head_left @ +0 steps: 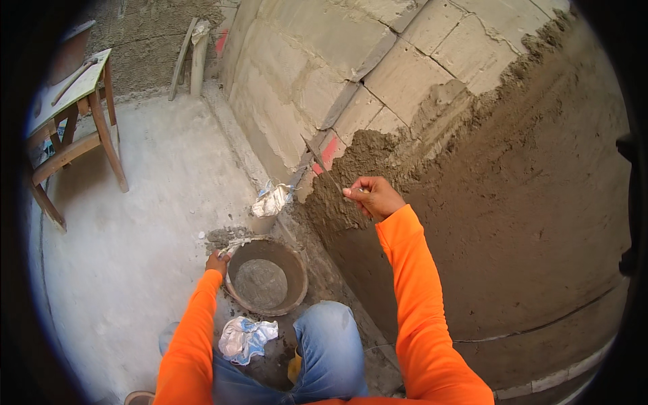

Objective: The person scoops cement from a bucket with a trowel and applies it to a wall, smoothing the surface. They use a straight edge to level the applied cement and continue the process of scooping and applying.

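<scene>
My right hand [375, 198] is closed around the handle of a trowel [322, 162]. Its thin blade shows nearly edge-on and points up and left, in front of the wall's wet mortar [358, 169]. Lower left, my left hand [217, 262] is closed at the far left rim of a round mortar tub [300, 277]. A pale, mortar-smeared strip runs from that hand along the rim; whether the fingers grip this strip or the rim is unclear. Grey mortar [260, 282] covers the tub's bottom. A small heap of mortar [221, 236] lies just beyond the left hand.
The block wall [412, 74] rises ahead and right, its lower right part coated in brown plaster [513, 223]. A crumpled white bag [272, 200] tops a post-like object beside the tub. Another crumpled bag [246, 337] lies near my knees. A wooden table [81, 94] stands far left.
</scene>
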`<state>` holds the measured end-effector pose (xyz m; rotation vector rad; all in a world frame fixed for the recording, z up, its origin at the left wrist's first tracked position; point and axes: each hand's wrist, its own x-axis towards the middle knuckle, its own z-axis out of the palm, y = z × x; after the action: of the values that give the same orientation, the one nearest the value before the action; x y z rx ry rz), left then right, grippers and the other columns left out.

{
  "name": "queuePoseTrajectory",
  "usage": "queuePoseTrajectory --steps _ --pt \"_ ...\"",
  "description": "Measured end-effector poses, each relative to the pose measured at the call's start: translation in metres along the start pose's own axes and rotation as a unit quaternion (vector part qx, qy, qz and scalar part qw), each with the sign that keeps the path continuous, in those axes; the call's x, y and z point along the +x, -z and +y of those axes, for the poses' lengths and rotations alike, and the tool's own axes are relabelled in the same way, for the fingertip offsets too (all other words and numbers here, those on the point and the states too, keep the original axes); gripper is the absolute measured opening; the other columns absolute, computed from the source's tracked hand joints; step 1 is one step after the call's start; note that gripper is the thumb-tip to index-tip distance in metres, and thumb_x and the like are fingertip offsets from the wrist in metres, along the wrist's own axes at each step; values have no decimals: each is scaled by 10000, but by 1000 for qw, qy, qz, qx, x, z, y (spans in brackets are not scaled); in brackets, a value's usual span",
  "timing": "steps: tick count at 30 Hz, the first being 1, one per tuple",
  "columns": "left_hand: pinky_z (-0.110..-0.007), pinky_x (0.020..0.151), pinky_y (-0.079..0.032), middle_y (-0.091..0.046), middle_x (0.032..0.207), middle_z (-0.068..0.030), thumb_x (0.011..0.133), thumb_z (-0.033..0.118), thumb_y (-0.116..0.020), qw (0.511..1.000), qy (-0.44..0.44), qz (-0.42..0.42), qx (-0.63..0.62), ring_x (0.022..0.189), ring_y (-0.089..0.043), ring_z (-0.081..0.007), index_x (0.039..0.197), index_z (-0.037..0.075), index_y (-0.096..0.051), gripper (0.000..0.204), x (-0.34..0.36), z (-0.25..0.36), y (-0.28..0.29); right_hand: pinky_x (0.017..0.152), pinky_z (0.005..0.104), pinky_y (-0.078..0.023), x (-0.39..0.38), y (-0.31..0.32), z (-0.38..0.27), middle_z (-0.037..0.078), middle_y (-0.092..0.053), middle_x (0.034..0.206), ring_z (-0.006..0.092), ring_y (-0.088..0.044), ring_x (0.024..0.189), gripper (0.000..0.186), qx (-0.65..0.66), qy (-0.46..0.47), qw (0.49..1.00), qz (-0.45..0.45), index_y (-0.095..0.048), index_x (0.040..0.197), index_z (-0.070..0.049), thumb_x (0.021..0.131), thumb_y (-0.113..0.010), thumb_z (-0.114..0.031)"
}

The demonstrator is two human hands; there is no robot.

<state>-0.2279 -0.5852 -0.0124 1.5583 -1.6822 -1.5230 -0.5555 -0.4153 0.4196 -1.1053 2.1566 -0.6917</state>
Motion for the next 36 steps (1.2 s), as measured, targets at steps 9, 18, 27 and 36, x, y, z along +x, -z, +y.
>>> queuePoseTrajectory --steps 9,18,27,36 --pt "-398 1033 -457 -617 1297 -253 868 392 -711 1000 -11 0 6 1211 -602 -361 1389 -30 -508 700 7 -11 -2 762 444 -547 20 -62 86 148 -715 821 324 -696 799 450 -254 -7 951 176 -719 989 -53 850 -742 -481" --pt "-445 969 -481 -631 1215 -293 921 367 -647 986 -152 -2 61 1147 -612 -431 1353 -8 -508 589 -55 47 -29 806 474 -558 -35 -257 162 155 -744 971 328 -719 950 217 -521 82 847 -66 -734 932 -48 868 -604 -210" --pt "-506 778 -472 -636 919 -291 959 387 -581 957 -223 -141 118 887 -613 -495 1268 -18 -455 525 -117 97 -44 803 464 -555 -54 -235 211 137 -731 892 311 -700 939 248 -467 44 883 18 -722 914 -56 897 -578 -258" --pt "-534 835 -479 -656 996 -326 960 360 -576 968 -196 -99 121 982 -620 -514 1305 15 -421 512 -97 85 -39 808 470 -509 -104 -279 232 125 -713 849 316 -689 938 448 -158 -104 982 -26 -689 960 -99 889 -640 -538"
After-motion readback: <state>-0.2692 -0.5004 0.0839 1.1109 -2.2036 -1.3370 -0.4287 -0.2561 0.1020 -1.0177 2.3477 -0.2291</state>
